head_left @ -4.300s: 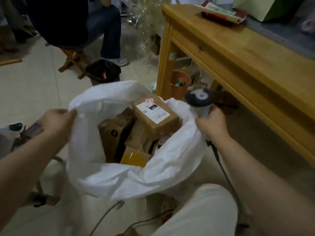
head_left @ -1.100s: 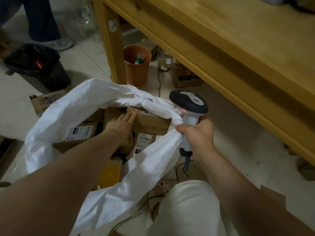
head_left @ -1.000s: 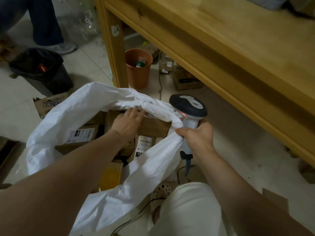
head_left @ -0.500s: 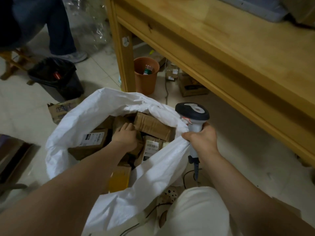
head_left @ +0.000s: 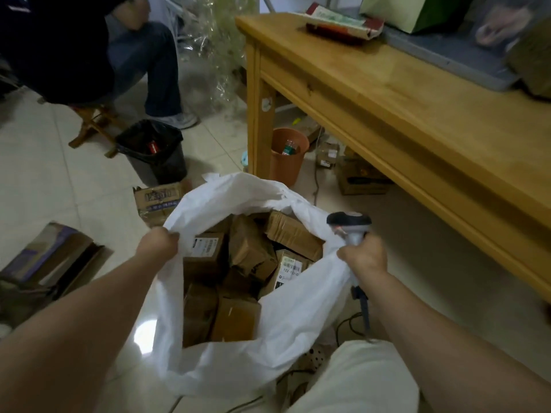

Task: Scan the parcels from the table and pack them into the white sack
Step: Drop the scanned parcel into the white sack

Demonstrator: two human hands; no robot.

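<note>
White sack [head_left: 238, 362] stands on the floor beside the tabletop [head_left: 387, 93], mouth spread, brown parcels [head_left: 250, 251] heaped inside close to the rim. Left hand [head_left: 159, 244] fists the near-left rim; right hand [head_left: 365, 254] clamps the opposite rim together with the scanner [head_left: 348, 223] handle. Risks: the load sits high and loose, so a lift or shake by the thin rim could slip fabric out of the crowded right grip and tip boxes onto the floor, and the scanner cable trailing by the sack could snag; whether parcels remain on the tabletop is too blurred to tell
</note>
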